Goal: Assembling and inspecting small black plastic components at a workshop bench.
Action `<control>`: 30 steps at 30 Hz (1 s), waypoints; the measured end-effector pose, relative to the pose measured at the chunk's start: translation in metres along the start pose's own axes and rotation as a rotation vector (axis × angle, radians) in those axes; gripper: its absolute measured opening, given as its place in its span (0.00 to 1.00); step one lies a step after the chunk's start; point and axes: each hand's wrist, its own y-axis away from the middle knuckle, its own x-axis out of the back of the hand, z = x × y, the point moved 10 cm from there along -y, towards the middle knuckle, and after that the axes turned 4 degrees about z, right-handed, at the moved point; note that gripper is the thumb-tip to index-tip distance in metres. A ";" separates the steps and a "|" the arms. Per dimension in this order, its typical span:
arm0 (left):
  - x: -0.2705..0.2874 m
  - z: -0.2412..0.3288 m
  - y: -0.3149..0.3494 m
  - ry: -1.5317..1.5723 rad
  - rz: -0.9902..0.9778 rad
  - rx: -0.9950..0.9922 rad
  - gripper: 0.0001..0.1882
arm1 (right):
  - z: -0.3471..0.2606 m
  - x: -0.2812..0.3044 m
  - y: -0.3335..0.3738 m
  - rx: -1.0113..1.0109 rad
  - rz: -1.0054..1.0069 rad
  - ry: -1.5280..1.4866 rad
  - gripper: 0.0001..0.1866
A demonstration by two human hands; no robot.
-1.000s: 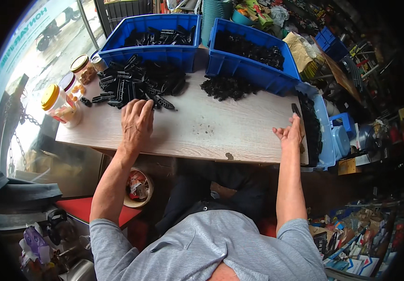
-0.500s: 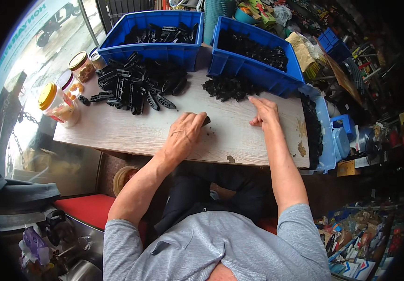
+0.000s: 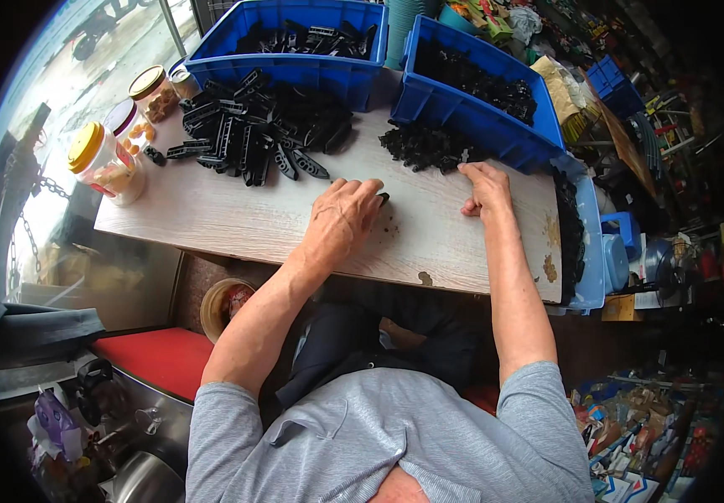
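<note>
My left hand (image 3: 343, 220) is closed around a black plastic piece (image 3: 384, 199), holding it low over the table; only the piece's end shows past the fingers. My right hand (image 3: 487, 189) reaches to the near right edge of a pile of small black plastic parts (image 3: 420, 147). Its index finger is stretched toward the pile and the thumb stands apart from it; nothing is seen held there. Left of the small parts lies a heap of longer black plastic pieces (image 3: 244, 130), two slotted ones nearest my left hand.
Two blue bins, one with long black pieces (image 3: 286, 70) and one with small black parts (image 3: 479, 126), stand along the table's far edge. Lidded jars (image 3: 110, 168) line the left end. A pale blue tub (image 3: 590, 251) of black pieces adjoins the right edge of the table (image 3: 236, 226).
The whole view has shifted slightly. My right index fingertip stays at the edge of the small-parts pile, and my left hand still grips the black piece, now showing less of it.
</note>
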 end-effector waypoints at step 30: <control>-0.055 0.022 0.071 1.314 -0.083 0.976 0.10 | 0.024 -0.050 0.137 0.117 -0.606 -0.353 0.04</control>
